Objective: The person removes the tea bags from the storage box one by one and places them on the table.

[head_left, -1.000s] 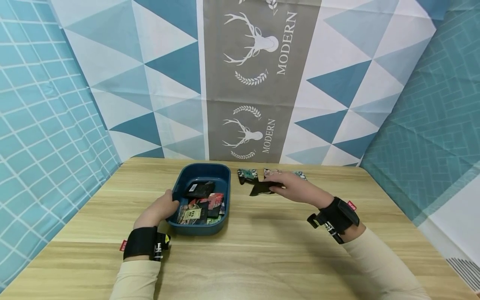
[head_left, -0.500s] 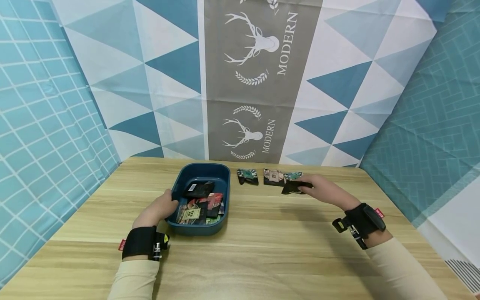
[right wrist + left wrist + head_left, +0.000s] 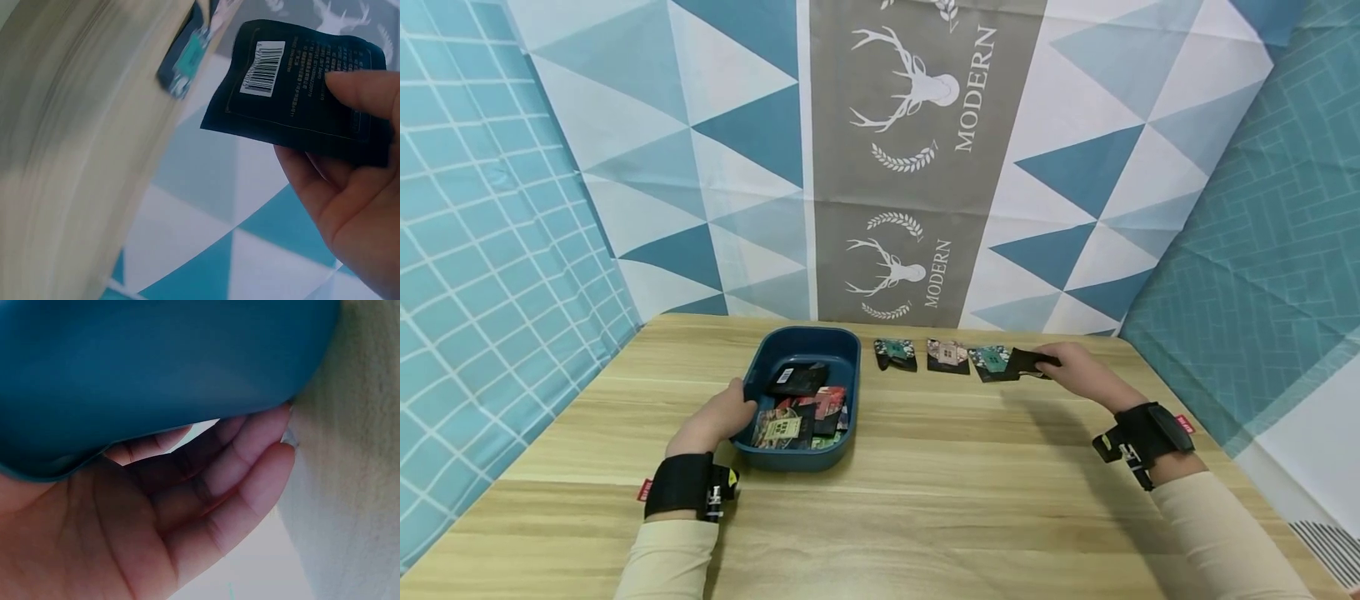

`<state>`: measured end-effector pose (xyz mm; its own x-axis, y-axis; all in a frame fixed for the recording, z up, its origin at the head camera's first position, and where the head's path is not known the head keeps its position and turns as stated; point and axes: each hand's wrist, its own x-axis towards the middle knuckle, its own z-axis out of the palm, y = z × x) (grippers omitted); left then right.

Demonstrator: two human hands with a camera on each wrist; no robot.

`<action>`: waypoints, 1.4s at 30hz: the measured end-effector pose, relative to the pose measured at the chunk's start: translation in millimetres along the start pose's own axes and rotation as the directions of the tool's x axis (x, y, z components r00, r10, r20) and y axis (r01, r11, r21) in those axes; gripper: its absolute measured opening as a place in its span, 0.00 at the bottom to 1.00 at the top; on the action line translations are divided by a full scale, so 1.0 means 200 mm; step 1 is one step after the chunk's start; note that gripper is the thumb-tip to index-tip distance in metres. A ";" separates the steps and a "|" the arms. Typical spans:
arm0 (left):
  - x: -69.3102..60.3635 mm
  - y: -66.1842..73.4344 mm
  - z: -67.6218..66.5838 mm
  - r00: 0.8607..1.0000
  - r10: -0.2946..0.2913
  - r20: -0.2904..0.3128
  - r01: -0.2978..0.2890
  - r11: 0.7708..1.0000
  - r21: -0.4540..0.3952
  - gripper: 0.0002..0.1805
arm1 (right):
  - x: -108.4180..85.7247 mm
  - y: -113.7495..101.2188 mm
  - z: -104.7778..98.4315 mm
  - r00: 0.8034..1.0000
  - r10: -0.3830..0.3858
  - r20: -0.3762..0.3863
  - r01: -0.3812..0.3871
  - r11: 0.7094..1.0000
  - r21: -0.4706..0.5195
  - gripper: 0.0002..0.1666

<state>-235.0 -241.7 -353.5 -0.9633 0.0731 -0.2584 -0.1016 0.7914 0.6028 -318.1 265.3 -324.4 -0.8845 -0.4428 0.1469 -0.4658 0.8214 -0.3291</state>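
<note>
A blue plastic tub stands on the left of the wooden table. My left hand grips its left side at the rim; in the left wrist view curled fingers lie along the outer wall. Inside the tub are several sachets, including a black one, a red one and one with a yellowish label. My right hand pinches a black sachet between thumb and fingers, its barcode side showing in the right wrist view. In the head view it hangs just right of a green-labelled sachet.
A row of sachets lies along the table's back edge: a green-labelled, partly folded one at left, a pink-labelled one in the middle. A patterned cloth wall rises directly behind the wooden table.
My right hand has carried the black sachet rightward along the row, uncovering the pink-labelled sachet and then the green-labelled one. The left hand and tub have stayed put.
</note>
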 end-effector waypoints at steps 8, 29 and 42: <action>0.01 -0.01 0.01 1.000 -0.002 -0.003 0.002 1.000 0.001 0.34 | 0.02 0.19 0.04 0.993 0.102 -0.062 -0.102 0.995 0.001 0.17; 0.01 -0.02 0.01 1.000 0.006 0.010 -0.006 0.999 -0.035 0.34 | 0.10 0.31 0.19 0.990 0.133 -0.039 -0.135 0.990 -0.044 0.22; 0.01 -0.02 0.01 1.000 0.017 0.007 -0.016 0.999 -0.031 0.34 | 0.11 0.35 0.21 0.985 0.162 0.057 -0.162 0.987 -0.009 0.28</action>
<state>-237.0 -242.7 -357.5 -0.9631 0.0904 -0.2534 -0.0933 0.7712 0.6297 -368.9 297.3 -382.8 -0.9456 -0.3232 0.0385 -0.3165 0.8857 -0.3397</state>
